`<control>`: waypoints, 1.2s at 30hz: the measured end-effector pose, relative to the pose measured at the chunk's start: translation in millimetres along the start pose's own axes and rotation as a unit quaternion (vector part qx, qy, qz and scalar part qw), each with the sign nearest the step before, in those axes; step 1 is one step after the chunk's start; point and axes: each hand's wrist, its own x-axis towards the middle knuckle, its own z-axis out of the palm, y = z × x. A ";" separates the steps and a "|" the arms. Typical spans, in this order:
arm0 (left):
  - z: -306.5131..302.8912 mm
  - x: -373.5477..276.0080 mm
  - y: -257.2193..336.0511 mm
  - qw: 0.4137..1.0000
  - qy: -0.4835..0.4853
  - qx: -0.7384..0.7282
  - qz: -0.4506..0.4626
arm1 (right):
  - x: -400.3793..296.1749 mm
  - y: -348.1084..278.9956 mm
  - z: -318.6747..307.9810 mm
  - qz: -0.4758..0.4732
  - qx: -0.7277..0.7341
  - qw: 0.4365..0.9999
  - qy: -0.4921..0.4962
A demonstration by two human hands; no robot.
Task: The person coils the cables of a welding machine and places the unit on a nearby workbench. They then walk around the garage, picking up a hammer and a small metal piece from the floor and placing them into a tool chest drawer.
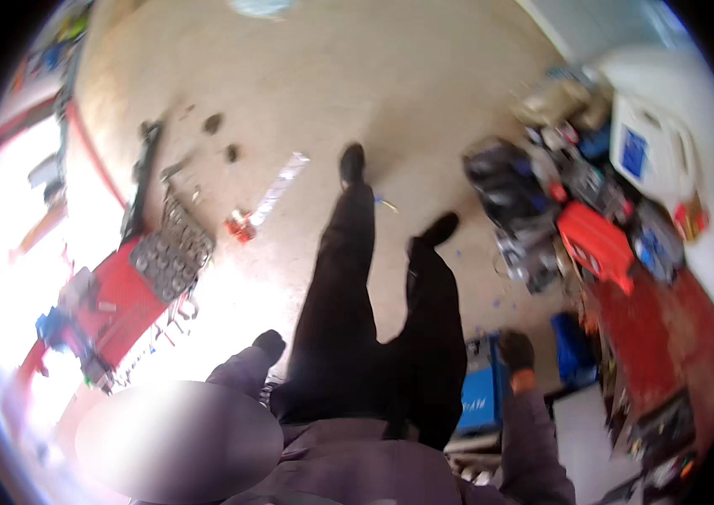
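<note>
My left hand (270, 346), in a dark glove, hangs beside my left hip over the brightly lit floor. My right hand (516, 350), also dark-gloved, is lower right, just beside a blue case (480, 394) with white lettering in the view. Nothing plainly shows in either hand, but blur hides how the fingers are set. My legs in dark trousers (338, 284) are in mid-stride on the concrete floor (293, 82). Ahead of my left side lies a pale strip (279, 189) with an orange-red end. A blurred oval covers the lower left.
At left, a red bench (118, 303) bears a tray of round metal parts (164, 268), with hand tools hanging along its edge. At right, a red jug (593, 243), a white jug (650, 148) and black bags (505, 183) crowd by the wall. Dark lumps (212, 123) lie on the floor.
</note>
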 end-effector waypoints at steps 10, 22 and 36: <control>161.8 5.9 44.6 0.974 -0.025 -0.192 -0.119 | 34.0 -28.3 -67.9 -0.144 -0.247 0.957 -0.052; 296.5 -0.3 45.3 0.881 0.150 -0.443 -0.071 | 195.7 -497.0 -299.2 0.102 0.420 0.902 0.013; 235.2 -69.0 10.8 0.027 0.085 -0.971 -0.223 | 295.6 -698.9 -399.9 0.071 0.298 0.946 -0.106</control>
